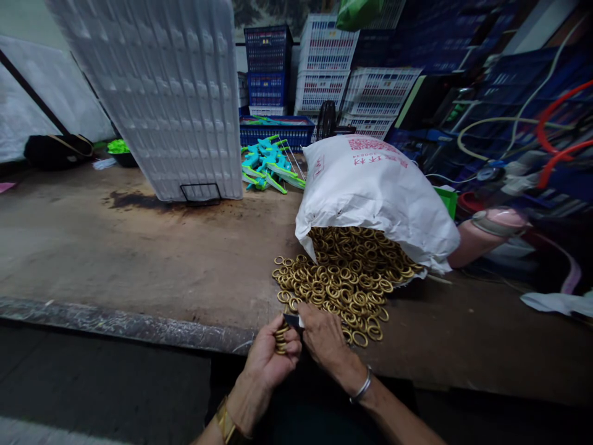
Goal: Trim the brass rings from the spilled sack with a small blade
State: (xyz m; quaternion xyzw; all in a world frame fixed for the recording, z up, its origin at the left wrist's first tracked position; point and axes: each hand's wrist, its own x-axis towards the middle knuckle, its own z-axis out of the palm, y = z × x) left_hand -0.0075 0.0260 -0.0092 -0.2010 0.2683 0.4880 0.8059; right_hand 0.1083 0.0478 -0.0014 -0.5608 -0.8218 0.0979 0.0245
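Note:
My left hand point(267, 363) is closed around several brass-coloured rings point(280, 341), stacked side by side in the fingers. Against the top of that stack lies a short dark blade point(291, 320), which looks like a small knife. My right hand point(324, 339) grips it; most of its handle is hidden, with a bit of white showing at the fingers. Just beyond both hands, a heap of loose brass-coloured rings point(340, 287) spreads over the wooden table point(208, 272). It spills from the mouth of a white woven sack point(370, 179) lying on its side.
A tall stack of translucent ribbed trays point(171, 105) stands back left. Behind it lie turquoise and green plastic pieces point(269, 164). Stacked crates point(324, 49) rise at the back. A pink bottle point(486, 235) and orange hoses point(551, 139) are at right. The table's front edge point(115, 322) runs near my hands.

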